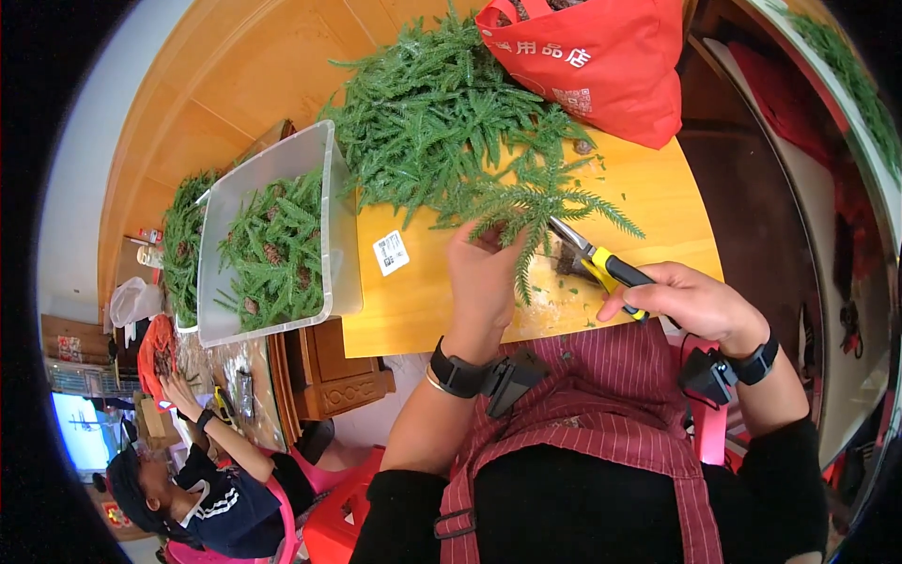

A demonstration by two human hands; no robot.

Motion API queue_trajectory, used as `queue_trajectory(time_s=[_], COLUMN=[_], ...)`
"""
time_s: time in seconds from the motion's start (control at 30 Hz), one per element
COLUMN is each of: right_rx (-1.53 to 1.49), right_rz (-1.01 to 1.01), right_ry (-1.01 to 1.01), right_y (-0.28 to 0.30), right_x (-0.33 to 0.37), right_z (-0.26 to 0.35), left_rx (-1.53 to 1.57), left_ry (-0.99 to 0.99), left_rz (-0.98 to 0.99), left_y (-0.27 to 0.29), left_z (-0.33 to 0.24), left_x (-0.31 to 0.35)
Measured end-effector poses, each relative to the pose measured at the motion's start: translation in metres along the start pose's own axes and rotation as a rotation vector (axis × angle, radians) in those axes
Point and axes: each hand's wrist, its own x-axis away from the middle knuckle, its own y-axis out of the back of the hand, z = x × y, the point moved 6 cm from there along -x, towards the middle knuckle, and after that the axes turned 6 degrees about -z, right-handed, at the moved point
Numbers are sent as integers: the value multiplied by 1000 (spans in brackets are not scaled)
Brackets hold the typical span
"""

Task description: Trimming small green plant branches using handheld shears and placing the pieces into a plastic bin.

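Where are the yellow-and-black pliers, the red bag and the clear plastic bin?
Yellow-and-black pliers (601, 258): head view, on the yellow handle just behind the metal nose.
Red bag (625, 70): head view, on its front panel.
Clear plastic bin (344, 254): head view, on its right side wall.

I'm getting a bright feed: desk (662, 193) well lit and crisp, shadows soft. Screen (80, 432) at left blown out. Fisheye bends edges, corners black, periphery soft.
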Motion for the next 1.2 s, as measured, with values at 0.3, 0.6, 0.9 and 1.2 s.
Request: queue_trajectory(time_s=[0.3,0.6,0.9,1.2], right_rx=[-34,45,54,21], right_rz=[43,51,55,20], right_ry=[-35,-31,-36,-89], right_y=[1,3,2,4], right_x=[3,2,2,1], right_z=[2,0,2,-4], left_rx=[3,18,-4,82], left_ry=[11,-2,-26,112], left_rz=[-12,-21,-11,-60], left_y=[2,1,-3,2], left_z=[4,6,3,17], left_x=[1,2,3,4])
